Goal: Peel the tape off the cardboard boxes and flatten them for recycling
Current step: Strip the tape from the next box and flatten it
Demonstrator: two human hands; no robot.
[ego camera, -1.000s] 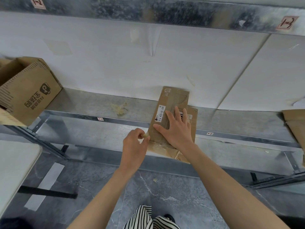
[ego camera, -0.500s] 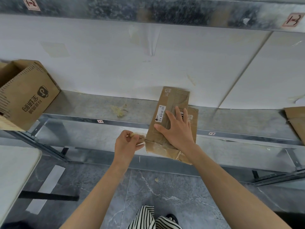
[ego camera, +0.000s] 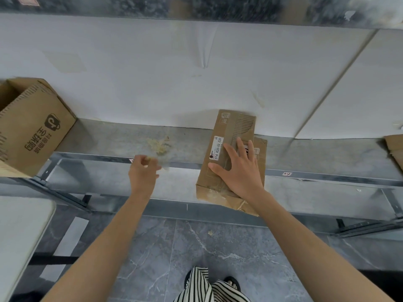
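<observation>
Bare forearms (ego camera: 104,236), black-and-white striped trousers (ego camera: 201,287), dark open sandal (ego camera: 231,280)

cam: head-worn, single wide-angle view | faces: forward and down onto metal shelf (ego camera: 327,158) against white wall (ego camera: 152,73) | range: close | bottom edge: grey tiled floor (ego camera: 218,247)

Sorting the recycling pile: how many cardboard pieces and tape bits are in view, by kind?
Open box: 1
Flattened cardboard stack: 1
Cardboard at right edge: 1
Loose tape wad: 1
Tape strip in left hand: 1
Total: 5
</observation>
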